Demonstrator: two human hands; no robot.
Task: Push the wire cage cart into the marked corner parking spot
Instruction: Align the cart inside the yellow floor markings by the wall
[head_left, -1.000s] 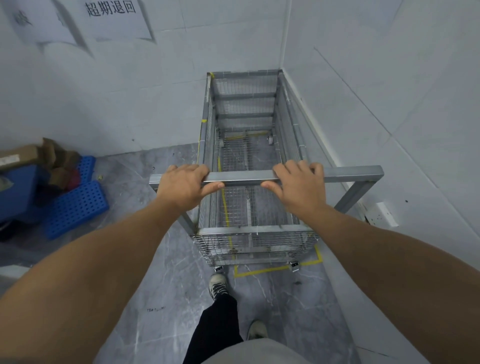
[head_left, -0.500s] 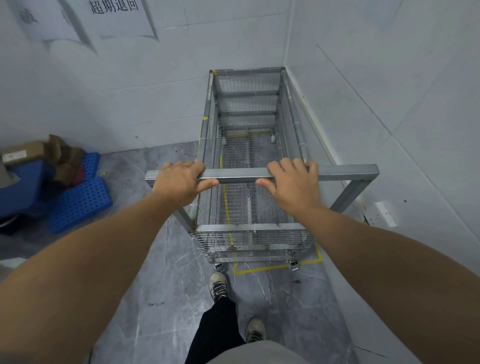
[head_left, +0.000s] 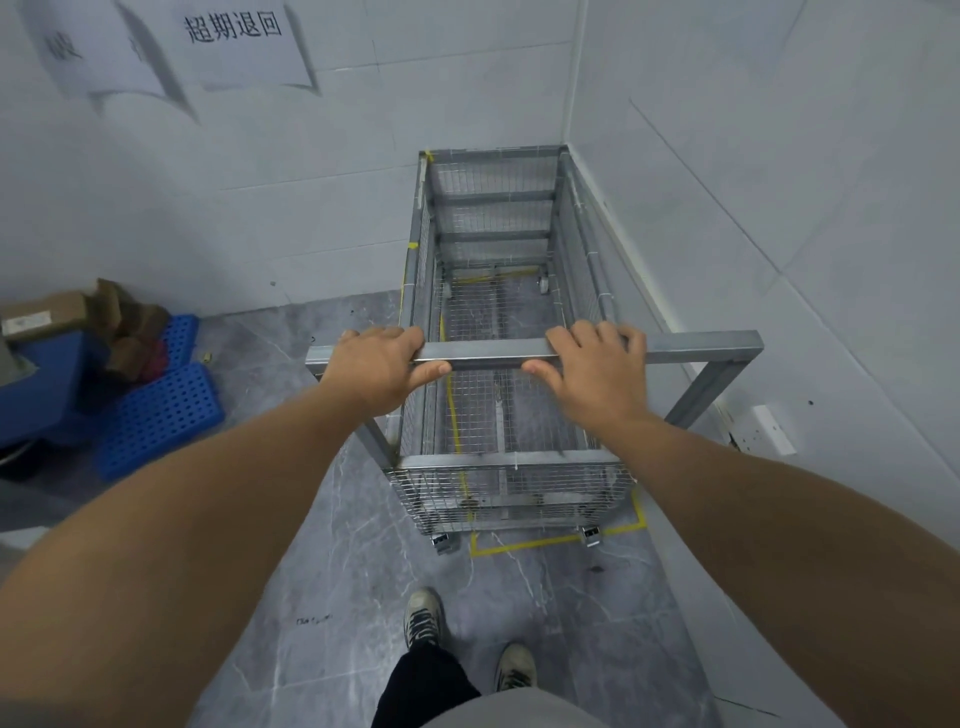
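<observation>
The wire cage cart (head_left: 498, 249) is grey metal with mesh sides and floor, standing lengthwise in the room's corner, its far end against the back wall and its right side along the right wall. Its square-tube handle bar (head_left: 691, 354) runs across the near end. My left hand (head_left: 376, 371) grips the bar near its left end. My right hand (head_left: 597, 371) grips it near the middle. Yellow floor tape (head_left: 524, 544) marks the parking spot; its near line shows just in front of the cart's near casters, and another line shows through the mesh floor.
Blue perforated plastic trays (head_left: 161, 410) and a cardboard box (head_left: 47, 312) lie at the left by the wall. A white wall socket (head_left: 774, 428) sits low on the right wall. Paper signs (head_left: 239, 47) hang on the back wall. My feet (head_left: 423, 618) stand on grey marble floor.
The cart has stayed in the corner over the tape. My view has shifted slightly; both hands keep their hold on the handle bar.
</observation>
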